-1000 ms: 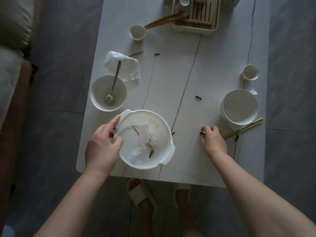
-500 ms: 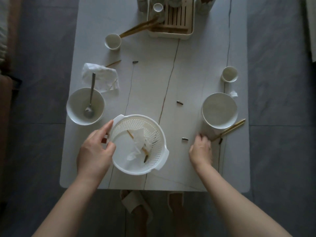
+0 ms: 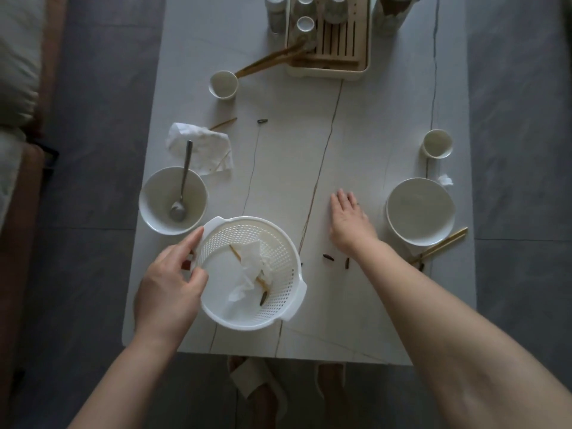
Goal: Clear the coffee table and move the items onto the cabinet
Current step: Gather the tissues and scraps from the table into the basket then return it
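Note:
My left hand grips the left rim of a white perforated basket near the front of the coffee table. Inside the basket lie a crumpled tissue, a thin stick and a dark seed shell. My right hand lies flat on the table top, fingers straight, right of the basket; whatever is under its palm is hidden. Two dark seed shells lie just behind its wrist. A white bowl with a spoon stands left of the basket. A white bowl sits at the right, beside chopsticks.
A crumpled napkin lies behind the left bowl. Two small cups stand on the table. A tea tray with cups sits at the far end, chopsticks leaning on it. A sofa runs along the left. My slippered feet show below the table edge.
My right hand has moved forward from the table's front right area to the middle and flattened out. Two shells now lie behind it. The left hand keeps its grip on the basket.

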`<control>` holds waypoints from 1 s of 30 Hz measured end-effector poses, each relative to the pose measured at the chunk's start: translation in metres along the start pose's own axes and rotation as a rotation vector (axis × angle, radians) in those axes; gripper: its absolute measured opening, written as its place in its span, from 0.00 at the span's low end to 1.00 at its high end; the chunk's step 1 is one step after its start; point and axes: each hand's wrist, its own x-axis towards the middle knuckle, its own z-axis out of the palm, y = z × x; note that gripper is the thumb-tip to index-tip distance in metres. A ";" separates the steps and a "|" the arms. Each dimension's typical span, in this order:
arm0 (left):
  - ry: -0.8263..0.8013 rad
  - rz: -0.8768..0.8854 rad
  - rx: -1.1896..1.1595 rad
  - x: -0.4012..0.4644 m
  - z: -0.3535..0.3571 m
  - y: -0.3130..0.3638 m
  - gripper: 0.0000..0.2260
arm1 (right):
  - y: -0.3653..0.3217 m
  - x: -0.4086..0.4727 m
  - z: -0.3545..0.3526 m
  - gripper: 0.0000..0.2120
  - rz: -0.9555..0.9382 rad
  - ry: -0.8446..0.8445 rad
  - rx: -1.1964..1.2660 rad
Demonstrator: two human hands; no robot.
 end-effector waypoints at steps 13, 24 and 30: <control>-0.050 -0.012 0.015 -0.016 -0.005 -0.006 0.27 | 0.020 -0.098 0.061 0.32 0.114 0.132 0.146; -0.030 0.029 0.053 -0.018 -0.009 -0.017 0.27 | -0.023 -0.066 0.058 0.24 0.071 0.054 0.348; -0.020 0.029 0.051 -0.017 -0.013 -0.023 0.27 | -0.025 -0.057 0.054 0.21 0.113 0.007 0.323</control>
